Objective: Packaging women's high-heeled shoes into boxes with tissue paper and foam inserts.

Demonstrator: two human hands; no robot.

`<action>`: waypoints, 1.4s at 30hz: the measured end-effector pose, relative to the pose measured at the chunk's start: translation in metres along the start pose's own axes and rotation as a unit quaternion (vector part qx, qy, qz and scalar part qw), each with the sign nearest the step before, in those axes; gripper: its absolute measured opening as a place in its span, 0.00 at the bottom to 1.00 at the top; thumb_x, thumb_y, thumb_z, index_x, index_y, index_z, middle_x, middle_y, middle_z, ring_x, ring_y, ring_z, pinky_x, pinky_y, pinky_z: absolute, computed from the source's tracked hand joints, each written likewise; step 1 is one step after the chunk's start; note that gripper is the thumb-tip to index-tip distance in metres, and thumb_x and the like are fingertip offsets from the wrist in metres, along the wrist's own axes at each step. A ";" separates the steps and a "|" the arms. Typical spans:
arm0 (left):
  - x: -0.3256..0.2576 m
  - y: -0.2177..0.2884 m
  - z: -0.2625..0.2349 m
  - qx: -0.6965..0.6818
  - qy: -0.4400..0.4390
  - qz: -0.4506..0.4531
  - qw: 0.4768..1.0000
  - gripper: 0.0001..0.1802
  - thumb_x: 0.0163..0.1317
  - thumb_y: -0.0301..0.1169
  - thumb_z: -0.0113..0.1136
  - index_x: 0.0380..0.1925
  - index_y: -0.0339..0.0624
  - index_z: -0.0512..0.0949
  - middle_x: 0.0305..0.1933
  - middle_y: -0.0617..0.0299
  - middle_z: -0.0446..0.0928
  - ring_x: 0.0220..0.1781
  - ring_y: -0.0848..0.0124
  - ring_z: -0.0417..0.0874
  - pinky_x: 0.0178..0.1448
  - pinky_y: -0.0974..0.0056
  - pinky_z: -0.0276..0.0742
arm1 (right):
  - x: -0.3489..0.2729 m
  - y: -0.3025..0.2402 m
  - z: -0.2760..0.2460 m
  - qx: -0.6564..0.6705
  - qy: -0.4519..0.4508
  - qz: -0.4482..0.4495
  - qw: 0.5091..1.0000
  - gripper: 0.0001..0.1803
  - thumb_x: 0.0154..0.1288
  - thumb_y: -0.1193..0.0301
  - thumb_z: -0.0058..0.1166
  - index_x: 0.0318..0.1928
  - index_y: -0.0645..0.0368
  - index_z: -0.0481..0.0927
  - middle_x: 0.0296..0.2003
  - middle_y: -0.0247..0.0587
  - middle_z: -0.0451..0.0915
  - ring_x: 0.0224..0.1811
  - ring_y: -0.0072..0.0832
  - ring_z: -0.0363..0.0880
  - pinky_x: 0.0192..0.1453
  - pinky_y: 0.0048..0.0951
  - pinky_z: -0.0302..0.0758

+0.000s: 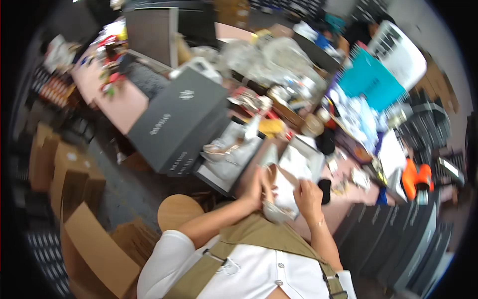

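Note:
My left hand (257,188) is closed around a pale high-heeled shoe (275,213), which I hold tilted just in front of my apron. Close to the shoe's right side, my right hand (309,200) has its fingers curled in; what they grip, if anything, I cannot make out. Left of my left hand stands an open dark grey shoebox (226,187). Another strappy pale shoe (219,152) lies in it on white tissue. Beyond my hands, a second open box (314,152) holds white paper.
Large dark grey boxes (172,119) rise at the left of the cluttered pink table (122,107). Plastic bags (269,57), an orange tool-like thing (416,178) and a teal notebook (373,79) lie around. Stacked dark shoeboxes (388,239) stand right; cardboard cartons (74,172) and a round stool (179,212) are left.

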State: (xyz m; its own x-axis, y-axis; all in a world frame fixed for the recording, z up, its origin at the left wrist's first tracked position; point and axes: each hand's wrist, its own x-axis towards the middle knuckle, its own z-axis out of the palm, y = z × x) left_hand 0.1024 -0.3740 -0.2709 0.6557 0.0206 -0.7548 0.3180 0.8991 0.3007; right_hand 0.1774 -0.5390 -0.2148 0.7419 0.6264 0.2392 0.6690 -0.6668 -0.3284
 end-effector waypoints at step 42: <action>0.047 0.027 0.034 0.216 -0.153 0.055 0.963 0.30 0.67 0.57 0.44 0.52 0.41 0.68 0.45 0.54 0.75 0.45 0.63 0.79 0.49 0.59 0.78 | 0.019 -0.029 0.003 0.280 -0.251 0.059 0.925 0.36 0.72 0.45 0.28 0.49 0.72 0.69 0.48 0.62 0.68 0.56 0.54 0.64 0.69 0.58 0.45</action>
State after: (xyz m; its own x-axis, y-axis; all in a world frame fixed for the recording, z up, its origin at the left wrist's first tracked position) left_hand 0.1653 -0.3638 -0.2782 0.8514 -0.0839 -0.5178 0.4473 0.6316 0.6332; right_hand 0.1716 -0.5063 -0.2039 0.5986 0.7652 -0.2369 0.3519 -0.5168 -0.7804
